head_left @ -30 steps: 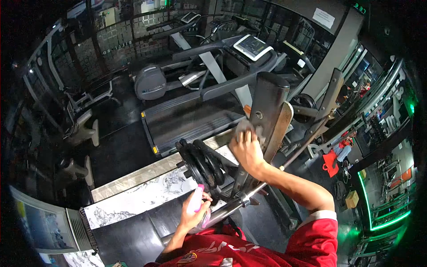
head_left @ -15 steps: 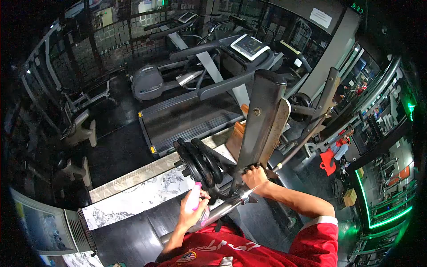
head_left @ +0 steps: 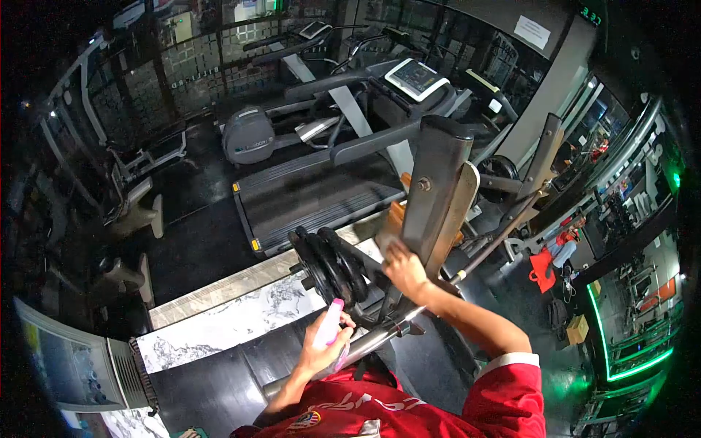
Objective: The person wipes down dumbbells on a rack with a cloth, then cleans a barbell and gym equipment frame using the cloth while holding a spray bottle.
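My left hand (head_left: 321,343) is closed around a spray bottle (head_left: 330,325) with a pink top, held low in front of the red shirt. My right hand (head_left: 405,270) is against the side of a dark metal upright post (head_left: 437,190) of a weight rack. Its fingers are bent and smeared by motion. A blurred greyish-brown patch shows at the fingertips, and I cannot tell what it is. Just left of the post, black weight plates (head_left: 325,266) hang on a peg. A metal barbell (head_left: 376,339) runs below, between the two hands.
Beyond the rack stands a treadmill (head_left: 314,197) with a lit-up console (head_left: 416,79). A second upright (head_left: 542,157) is at the right. Behind the near post is an orange-brown wooden piece (head_left: 396,217). A person in red (head_left: 566,248) sits on the floor at the far right.
My right hand has moved up and to the left along the post, from its lower part near the bar. My left hand, with the spray bottle, has shifted slightly right.
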Motion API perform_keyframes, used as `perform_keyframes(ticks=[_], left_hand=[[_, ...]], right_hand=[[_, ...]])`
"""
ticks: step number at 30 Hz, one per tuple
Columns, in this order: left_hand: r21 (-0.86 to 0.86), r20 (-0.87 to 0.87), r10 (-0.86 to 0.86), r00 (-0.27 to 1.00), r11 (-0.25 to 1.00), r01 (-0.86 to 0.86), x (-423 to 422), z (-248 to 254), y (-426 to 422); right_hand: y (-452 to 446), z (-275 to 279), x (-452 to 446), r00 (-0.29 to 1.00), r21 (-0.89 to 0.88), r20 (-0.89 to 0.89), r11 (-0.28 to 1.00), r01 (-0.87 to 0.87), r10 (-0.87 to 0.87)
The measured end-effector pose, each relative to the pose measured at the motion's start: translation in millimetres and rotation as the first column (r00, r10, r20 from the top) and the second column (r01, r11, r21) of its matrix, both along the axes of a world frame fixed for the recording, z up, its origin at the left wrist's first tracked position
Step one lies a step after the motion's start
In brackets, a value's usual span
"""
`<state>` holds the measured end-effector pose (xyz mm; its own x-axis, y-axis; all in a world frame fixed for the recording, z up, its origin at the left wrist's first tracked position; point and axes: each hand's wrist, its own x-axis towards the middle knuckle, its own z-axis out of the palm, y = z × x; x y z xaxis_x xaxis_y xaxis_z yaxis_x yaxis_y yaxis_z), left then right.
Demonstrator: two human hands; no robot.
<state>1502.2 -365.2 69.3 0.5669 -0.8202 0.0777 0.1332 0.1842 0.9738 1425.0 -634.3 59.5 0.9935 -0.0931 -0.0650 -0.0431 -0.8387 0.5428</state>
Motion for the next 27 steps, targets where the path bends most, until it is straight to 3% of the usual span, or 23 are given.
perform_keyframes(ticks=[3,6,9,12,14,15,16,18,20,21,22,25,27], left_hand=[[-0.007,-0.066,0.028,0.997,1.000,-0.029,0.2,4.5,4.3],[0.021,-0.054,0.034,0.998,0.999,-0.033,3.2,-3.8,4.8],[0.011,-0.032,0.038,0.999,0.999,-0.038,3.7,2.7,3.5],[-0.031,-0.014,0.063,0.998,0.997,-0.063,2.8,1.9,0.7],[-0.004,-0.048,0.043,0.998,0.999,-0.043,3.0,4.2,-1.7],[0.020,-0.080,0.021,0.997,1.000,-0.020,2.8,4.9,-2.6],[0.020,-0.079,0.016,0.997,1.000,-0.014,3.1,3.5,-3.0],[0.024,0.008,-0.017,1.000,1.000,0.017,3.8,-0.4,-2.8],[0.003,0.014,0.009,1.000,1.000,-0.010,4.1,3.5,-2.7],[-0.011,0.012,0.027,1.000,1.000,-0.027,1.5,4.3,-1.5],[0.034,-0.004,0.026,1.000,0.999,-0.025,2.0,3.5,-1.5],[0.032,-0.034,0.001,0.999,1.000,0.000,1.5,7.5,-3.7],[-0.058,-0.117,-0.012,0.993,0.998,0.005,-2.3,11.8,-4.2]], right_hand=[[13.9,-21.3,-3.9,0.963,-0.041,-0.259,0.997,0.062,-0.070],[8.3,9.7,7.1,0.962,0.019,-0.228,0.987,0.161,-0.152],[4.2,77.3,25.3,0.983,0.005,0.137,0.993,0.121,-0.120],[5.6,118.0,36.0,0.955,-0.071,0.288,0.993,0.093,-0.068],[8.5,90.3,29.3,0.990,-0.234,0.141,0.970,0.058,-0.025],[11.7,59.1,27.3,0.990,-0.095,0.057,0.986,0.137,-0.132],[14.2,29.9,28.7,0.927,-0.068,-0.258,0.963,0.262,-0.270],[23.7,-22.7,1.6,0.942,-0.086,-0.312,0.991,0.101,-0.123],[15.2,-51.3,-14.6,0.965,-0.186,-0.263,0.982,-0.042,-0.008],[12.6,-40.9,-14.5,0.973,-0.050,-0.227,0.998,0.041,-0.051],[12.4,-19.4,-13.7,0.974,0.094,-0.198,0.987,0.129,-0.109],[10.5,57.5,-18.4,0.997,0.124,0.034,0.990,0.064,-0.068],[4.8,118.7,-21.8,0.946,0.166,0.323,0.983,-0.072,0.015]])
